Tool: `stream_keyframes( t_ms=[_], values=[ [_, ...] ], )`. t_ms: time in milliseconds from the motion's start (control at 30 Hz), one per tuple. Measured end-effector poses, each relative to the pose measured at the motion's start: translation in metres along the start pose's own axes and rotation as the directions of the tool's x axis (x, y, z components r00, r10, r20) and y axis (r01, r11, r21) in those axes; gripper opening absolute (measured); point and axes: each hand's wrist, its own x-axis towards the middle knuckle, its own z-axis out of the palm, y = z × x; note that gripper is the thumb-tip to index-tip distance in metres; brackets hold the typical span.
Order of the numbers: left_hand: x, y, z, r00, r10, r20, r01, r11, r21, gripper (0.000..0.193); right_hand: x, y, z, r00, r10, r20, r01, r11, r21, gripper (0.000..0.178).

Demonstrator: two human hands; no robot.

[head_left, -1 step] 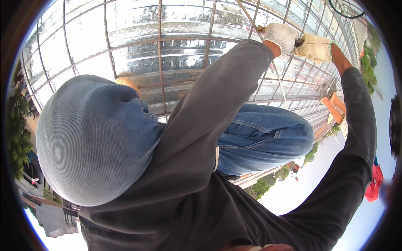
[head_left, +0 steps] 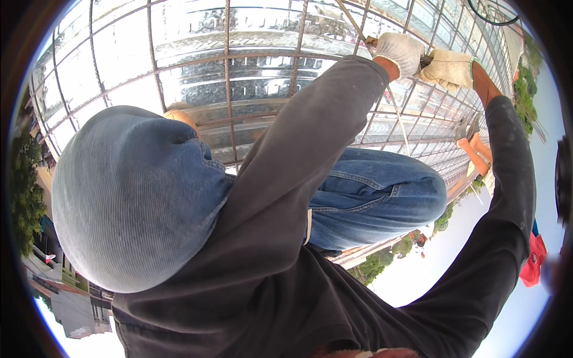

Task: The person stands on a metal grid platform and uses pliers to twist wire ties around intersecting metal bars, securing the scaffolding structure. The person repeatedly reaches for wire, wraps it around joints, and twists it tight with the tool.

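Note:
My left hand (head_left: 401, 53), in a white knit glove, is closed just above the steel mesh (head_left: 228, 71). A rust-brown stub (head_left: 372, 42) sticks out on its left side. Between the two hands shows a short dark bar-like piece (head_left: 426, 61), whose full shape the gloves hide. Close on the right, my right hand (head_left: 449, 67) wears a cream glove with a green-edged cuff. Its fingers curl around the other end of that dark piece. A thin rod (head_left: 353, 19) slants down to the mesh beside my left hand.
Shiny ribbed metal sheeting (head_left: 262, 45) lies under the crossed bars. My bent knees in blue jeans (head_left: 382, 194) are close below my arms. Another person's lower legs (head_left: 476, 156) stand on the mesh at right. A black hoop (head_left: 498, 22) curves at the upper right; a red cloth item (head_left: 533, 262) hangs at far right.

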Motion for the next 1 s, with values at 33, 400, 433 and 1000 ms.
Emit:
stream_keyframes(
  t_ms=[33,400,433,1000],
  values=[
    [0.003,-0.004,0.001,1.0,0.022,-0.016,-0.022,1.0,0.021,0.032,-0.003,-0.003,-0.003,0.999,-0.041,0.032,0.039,0.998,0.044,0.026],
    [0.021,-0.001,0.0,0.979,0.123,0.164,-0.122,0.992,-0.013,0.049,-0.085,0.16,-0.024,0.723,-0.161,-0.672,0.399,0.892,0.215,0.055],
    [0.02,0.0,0.004,0.978,0.118,0.174,-0.115,0.993,-0.027,0.049,-0.097,0.173,-0.026,0.634,-0.048,-0.772,0.203,0.973,0.107,0.053],
    [0.038,-0.016,-0.021,0.916,0.06,0.397,-0.029,0.996,-0.083,0.054,-0.001,0.006,0.064,0.372,-0.635,-0.677,-0.259,0.629,-0.733,0.073]
  ],
)
